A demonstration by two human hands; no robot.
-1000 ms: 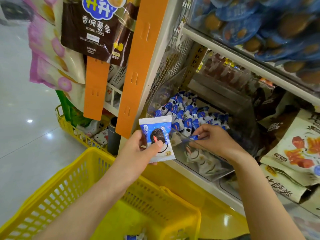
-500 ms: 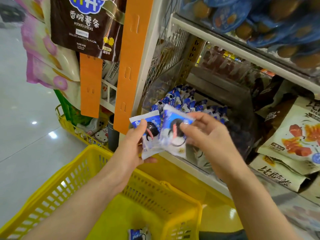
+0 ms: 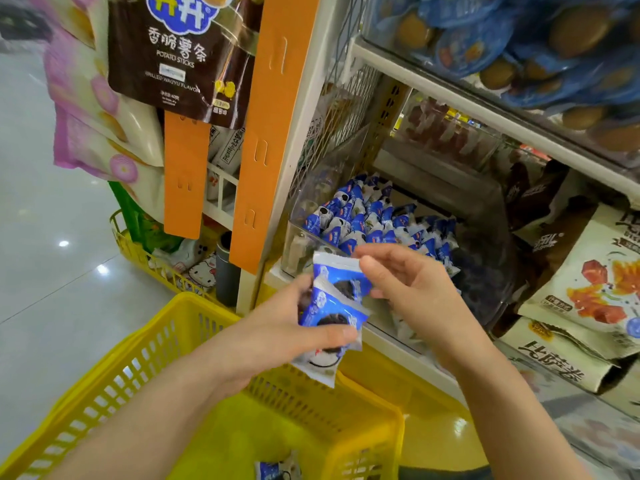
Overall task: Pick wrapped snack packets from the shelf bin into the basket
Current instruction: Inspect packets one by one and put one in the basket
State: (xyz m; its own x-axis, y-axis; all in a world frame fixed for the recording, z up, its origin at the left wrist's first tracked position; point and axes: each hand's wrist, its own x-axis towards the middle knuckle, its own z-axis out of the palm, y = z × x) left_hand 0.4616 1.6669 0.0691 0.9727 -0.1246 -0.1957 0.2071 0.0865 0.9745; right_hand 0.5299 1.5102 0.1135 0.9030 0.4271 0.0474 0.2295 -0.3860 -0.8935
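My left hand [image 3: 277,337] grips two blue-and-white snack packets [image 3: 334,313] stacked together above the far rim of the yellow basket [image 3: 152,368]. My right hand [image 3: 412,292] sits just right of the packets, fingers loosely spread, fingertips at the upper packet's top edge. Whether it still pinches that packet is unclear. Behind the hands, a clear shelf bin [image 3: 485,216] holds several more of the same packets [image 3: 374,223]. Another packet [image 3: 277,469] lies on the basket floor.
An orange hanging strip [image 3: 266,133] and a brown potato-stick bag [image 3: 180,53] hang at left. A second yellow basket [image 3: 138,251] with goods stands on the floor behind. Cream snack bags [image 3: 595,282] fill the shelf at right. An upper shelf carries blue packs [image 3: 502,39].
My right hand took a second packet out of the bin and passed it to my left hand, which now holds both. The right hand's fingers have loosened beside them.
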